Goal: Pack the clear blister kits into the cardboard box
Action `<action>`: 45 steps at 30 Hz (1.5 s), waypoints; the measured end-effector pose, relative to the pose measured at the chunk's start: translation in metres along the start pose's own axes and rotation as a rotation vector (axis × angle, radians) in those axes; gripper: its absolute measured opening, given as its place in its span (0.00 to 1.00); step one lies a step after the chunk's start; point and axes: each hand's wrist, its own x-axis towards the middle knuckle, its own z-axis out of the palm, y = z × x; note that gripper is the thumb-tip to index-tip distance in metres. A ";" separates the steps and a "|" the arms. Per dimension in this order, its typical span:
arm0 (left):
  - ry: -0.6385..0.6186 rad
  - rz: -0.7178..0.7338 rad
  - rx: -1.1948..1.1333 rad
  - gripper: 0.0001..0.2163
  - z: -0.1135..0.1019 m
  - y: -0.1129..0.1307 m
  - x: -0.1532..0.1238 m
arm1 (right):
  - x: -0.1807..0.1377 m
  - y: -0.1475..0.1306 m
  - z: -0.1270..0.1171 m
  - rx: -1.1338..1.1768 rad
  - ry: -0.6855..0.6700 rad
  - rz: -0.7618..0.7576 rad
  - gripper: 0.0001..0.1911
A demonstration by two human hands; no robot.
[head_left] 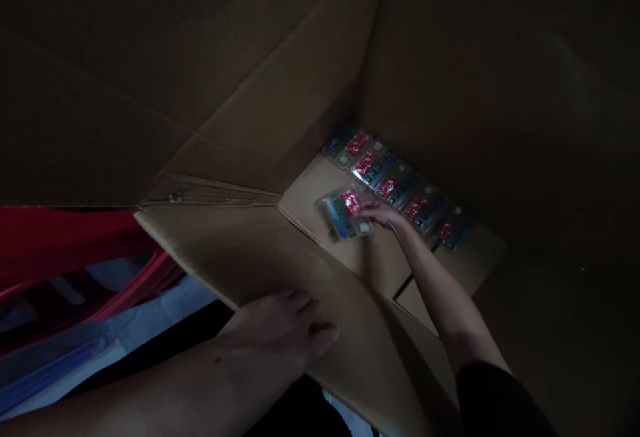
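Deep inside a large cardboard box (pixel 280 110), my right hand (pixel 383 213) holds a clear plastic pack (pixel 345 213) by its right side. Red, blue and green contents show through the plastic, along with a small white square. The held pack looks slightly blurred, low over the box floor (pixel 310 187). Just beyond it, several similar packs (pixel 390 187) lie in a row along the far wall. My left hand (pixel 285 330) is on the box's near wall (pixel 300 270), its fingers curled over the top edge.
Tall cardboard walls rise on the left and on the right, where it is very dark. Outside the box at the left lie a red item (pixel 60 243) and a blue object (pixel 55 370) on a pale surface. A dark slot (pixel 404 287) shows in the box floor.
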 end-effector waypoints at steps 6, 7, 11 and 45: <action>-0.071 0.060 0.011 0.20 -0.024 0.008 -0.004 | 0.075 -0.070 0.044 -0.396 0.095 0.030 0.11; -0.101 0.049 0.021 0.20 -0.027 0.010 -0.003 | 0.080 -0.075 0.049 -0.450 0.129 0.015 0.10; -0.103 0.043 0.009 0.15 -0.029 0.012 -0.002 | 0.078 -0.080 0.068 -0.647 0.285 -0.059 0.22; 0.037 0.165 0.008 0.26 -0.022 0.000 -0.012 | -0.047 -0.034 0.104 -0.977 0.021 -0.437 0.24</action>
